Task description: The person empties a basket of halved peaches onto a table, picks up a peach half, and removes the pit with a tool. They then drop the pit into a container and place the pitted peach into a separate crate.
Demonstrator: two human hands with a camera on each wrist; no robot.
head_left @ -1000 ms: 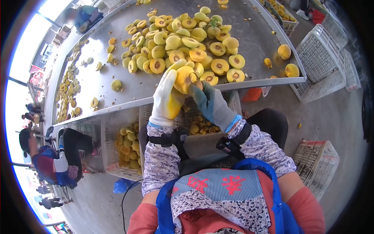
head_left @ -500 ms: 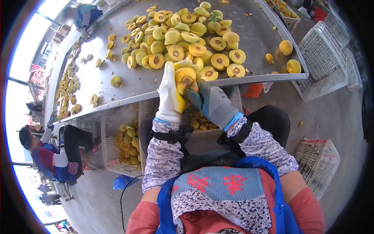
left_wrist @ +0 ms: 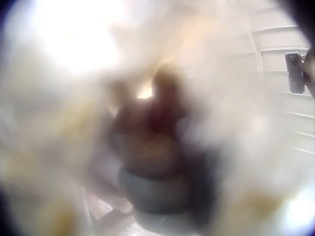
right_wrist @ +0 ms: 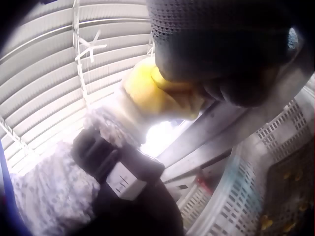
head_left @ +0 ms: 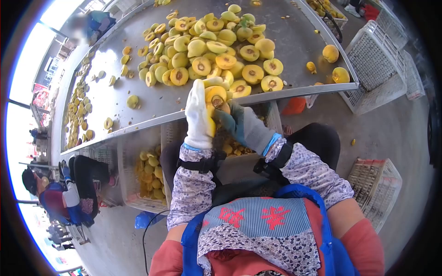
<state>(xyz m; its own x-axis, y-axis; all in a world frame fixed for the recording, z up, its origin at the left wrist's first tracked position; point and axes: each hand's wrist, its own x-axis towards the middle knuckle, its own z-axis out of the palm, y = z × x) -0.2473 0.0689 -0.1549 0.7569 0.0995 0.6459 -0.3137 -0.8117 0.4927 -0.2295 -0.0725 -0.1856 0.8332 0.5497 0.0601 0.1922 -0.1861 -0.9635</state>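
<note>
In the head view my left hand (head_left: 198, 117), in a white glove with a yellow palm, holds a yellow peach half (head_left: 214, 95), cut face and brown centre showing. My right hand (head_left: 244, 123), in a grey and blue glove, has its fingers curled right at that centre, against a small brown piece (head_left: 224, 107). I cannot tell whether a tool is inside its grip. The right wrist view shows the right glove (right_wrist: 221, 44) dark and close, with the left glove's yellow palm (right_wrist: 147, 88) behind it. The left wrist view is mostly blurred.
A heap of halved peaches (head_left: 198, 50) lies on the metal table (head_left: 299, 89), two whole peaches (head_left: 330, 54) at its right. Below the edge stand a crate of peach halves (head_left: 152, 172) and another with small pieces. White crates (head_left: 377, 69) stand right; a seated person (head_left: 55, 198) is left.
The left hand has turned edge-on, tipping the peach half to the side. The right fingers have moved slightly down and left with it. The heap looks the same.
</note>
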